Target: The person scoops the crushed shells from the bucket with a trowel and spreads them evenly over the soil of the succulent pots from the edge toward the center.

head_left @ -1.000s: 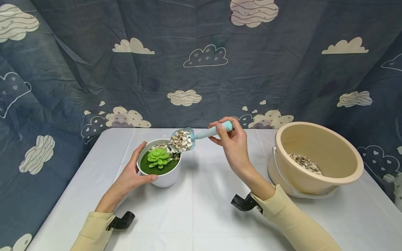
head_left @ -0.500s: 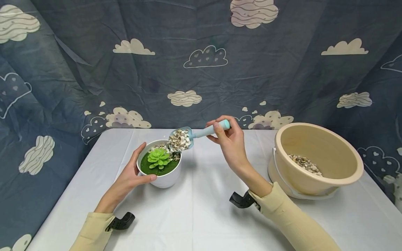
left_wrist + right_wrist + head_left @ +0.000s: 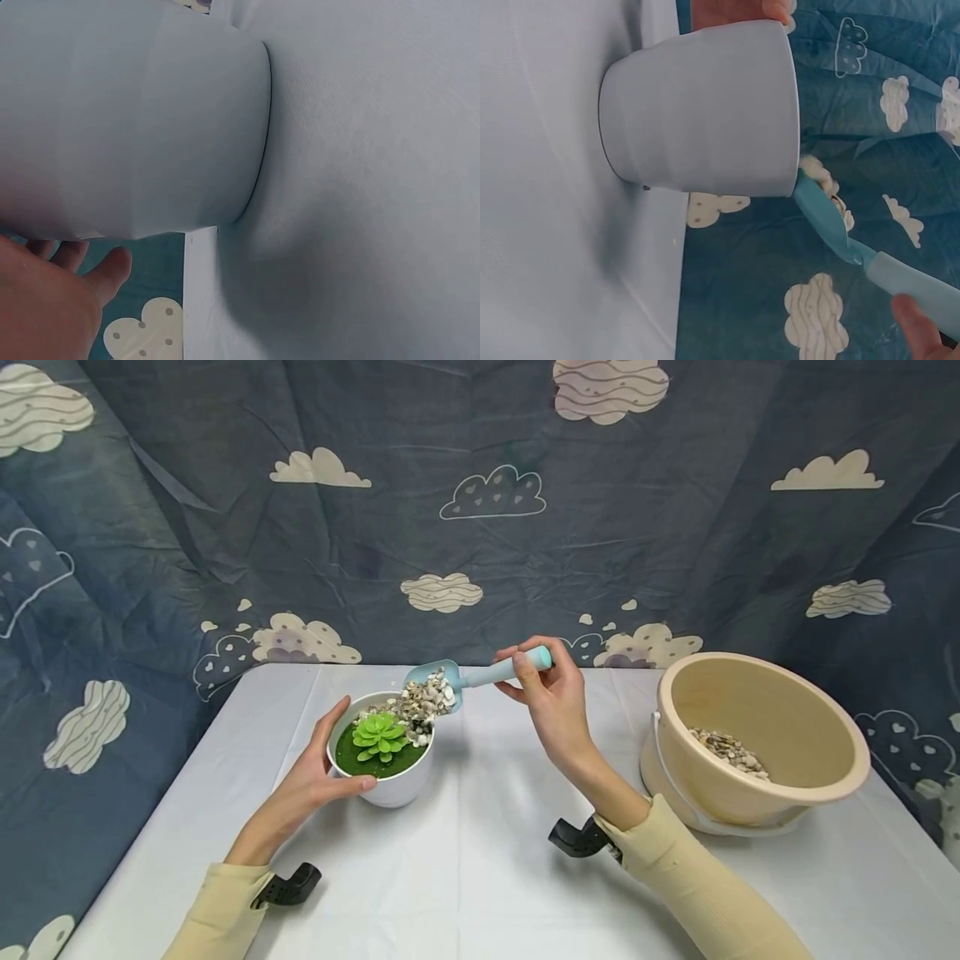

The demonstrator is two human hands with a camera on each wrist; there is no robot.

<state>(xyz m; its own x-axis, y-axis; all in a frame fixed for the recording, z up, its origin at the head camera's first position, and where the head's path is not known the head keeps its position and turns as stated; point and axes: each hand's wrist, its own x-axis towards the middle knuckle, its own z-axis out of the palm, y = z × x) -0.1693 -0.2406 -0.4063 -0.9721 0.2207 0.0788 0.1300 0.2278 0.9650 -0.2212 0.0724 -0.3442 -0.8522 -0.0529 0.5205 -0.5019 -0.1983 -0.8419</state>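
A white flower pot (image 3: 399,788) stands on the table with a green artificial succulent (image 3: 379,737) on a green base. My left hand (image 3: 303,785) holds the pot from the left, thumb along the near rim and fingers round the far side. With my right hand (image 3: 558,714) I grip the handle of a light blue garden trowel (image 3: 483,677). Its blade tilts down over the pot's right rim, and pebbles (image 3: 429,693) slide from it into the back and right of the pot. In the right wrist view the trowel blade (image 3: 825,214) meets the rim.
A beige bucket (image 3: 757,795) with a white handle stands on the right, holding more pebbles (image 3: 727,752) at its bottom. White cloth covers the table (image 3: 450,877). A dark blue curtain (image 3: 480,560) with a cloud print hangs behind it.
The trowel has moved slightly left and tipped further. Pebbles have slid down its blade toward the pot, baring the blade's far part. The left hand and pot have kept their place.
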